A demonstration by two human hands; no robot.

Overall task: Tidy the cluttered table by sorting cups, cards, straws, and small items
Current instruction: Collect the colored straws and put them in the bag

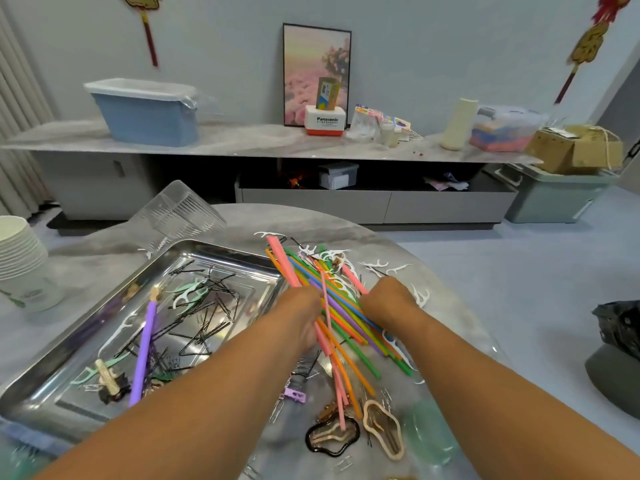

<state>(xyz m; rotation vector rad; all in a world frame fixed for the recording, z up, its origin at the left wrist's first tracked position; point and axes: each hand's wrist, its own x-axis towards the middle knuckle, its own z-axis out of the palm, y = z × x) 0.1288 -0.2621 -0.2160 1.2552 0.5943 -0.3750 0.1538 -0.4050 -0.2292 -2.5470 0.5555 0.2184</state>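
A bundle of coloured straws (341, 306) lies fanned across the grey table, right of a steel tray (221, 252). My left hand (301, 313) grips the bundle from its left side, fingers curled round several straws. My right hand (388, 299) presses in on the straws from the right; its fingers are hidden behind the wrist. A purple straw (145, 351) lies in the tray among black hairpins (204, 327) and floss picks. White floss picks (329, 256) are scattered beyond the straws. Hair clips (382, 427) lie near the table's front.
A stack of paper cups (20, 258) stands at the left edge, clear plastic cups (180, 213) lie behind the tray. A purple clip (294, 394) and paper clips sit between my forearms. A black bin (620, 355) stands on the floor at right.
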